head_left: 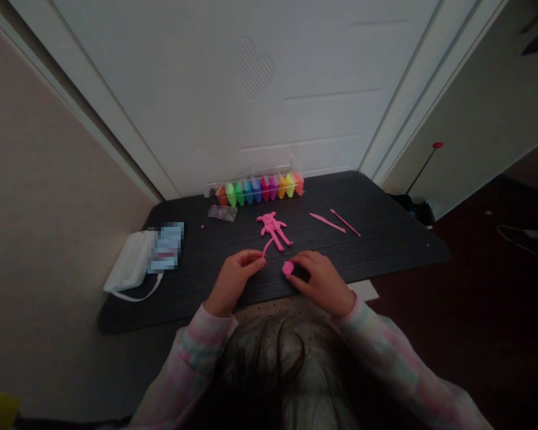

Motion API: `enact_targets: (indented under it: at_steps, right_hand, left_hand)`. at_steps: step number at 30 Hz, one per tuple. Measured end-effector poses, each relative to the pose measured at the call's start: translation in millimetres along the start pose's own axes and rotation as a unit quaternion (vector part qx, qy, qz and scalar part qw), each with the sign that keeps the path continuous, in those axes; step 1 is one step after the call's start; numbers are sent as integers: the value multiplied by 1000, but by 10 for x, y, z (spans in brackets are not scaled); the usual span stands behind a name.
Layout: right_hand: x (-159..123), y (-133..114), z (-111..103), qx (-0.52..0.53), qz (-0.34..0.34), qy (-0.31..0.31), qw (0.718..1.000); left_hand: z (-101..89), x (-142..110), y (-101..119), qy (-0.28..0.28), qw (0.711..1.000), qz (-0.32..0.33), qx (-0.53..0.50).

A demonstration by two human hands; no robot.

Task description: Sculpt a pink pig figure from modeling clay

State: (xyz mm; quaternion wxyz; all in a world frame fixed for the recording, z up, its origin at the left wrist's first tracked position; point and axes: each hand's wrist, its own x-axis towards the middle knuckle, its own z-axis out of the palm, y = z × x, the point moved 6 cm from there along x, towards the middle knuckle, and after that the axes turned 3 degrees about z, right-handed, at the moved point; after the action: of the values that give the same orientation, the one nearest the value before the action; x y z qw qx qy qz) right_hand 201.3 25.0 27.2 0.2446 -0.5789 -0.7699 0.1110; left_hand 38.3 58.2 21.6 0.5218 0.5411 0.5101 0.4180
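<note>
A flat pink clay figure (272,227) with a round-eared head, arms and two long legs lies on the dark tabletop. My left hand (237,278) is closed, its fingertips pinching a thin pink strand (268,245) that reaches up toward one leg. Whether the strand is joined to the figure cannot be made out. Between the thumb and fingers of my right hand (320,278) is a small rounded lump of pink clay (287,268), held just below and right of the figure's feet.
Colored clay blocks (255,190) stand in a clear tray at the back. A small clear packet (223,212) lies before them. Two pink modeling tools (328,223) rest at right. At left, a white device (132,260) with a cable sits beside a blurred blue item (167,248).
</note>
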Motion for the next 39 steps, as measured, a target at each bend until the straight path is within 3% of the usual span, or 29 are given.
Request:
enact_targets:
  at_steps: [6, 10, 13, 17, 22, 28, 33, 39]
  right_hand:
    - [-6, -229, 158, -17, -29, -22, 999]
    - [23, -235, -32, 14, -46, 44, 998]
    - [62, -333, -188, 3, -94, 86, 992]
    - [128, -476, -173, 8, -172, 41, 984]
    - [164, -500, -97, 54, -189, 2, 981]
    - [100, -565, -194, 122, -210, 25, 970]
    - [-36, -648, -400, 186, -204, 75, 958]
    - [-158, -700, -517, 211, -195, 92, 953]
  left_hand:
    - [-126, -52, 71, 8, 999, 21, 37]
    - [-132, -81, 143, -19, 991, 53, 122]
    - [-74, -128, 195, -48, 979, 75, 186]
    - [-16, -213, 281, -69, 964, 98, 237]
    - [-37, -270, 347, -67, 960, 110, 247]
    - [-62, -368, 368, -68, 967, 125, 209]
    - [-78, -569, 550, -29, 945, 200, 256]
    - [-15, -776, 777, -30, 900, 320, 295]
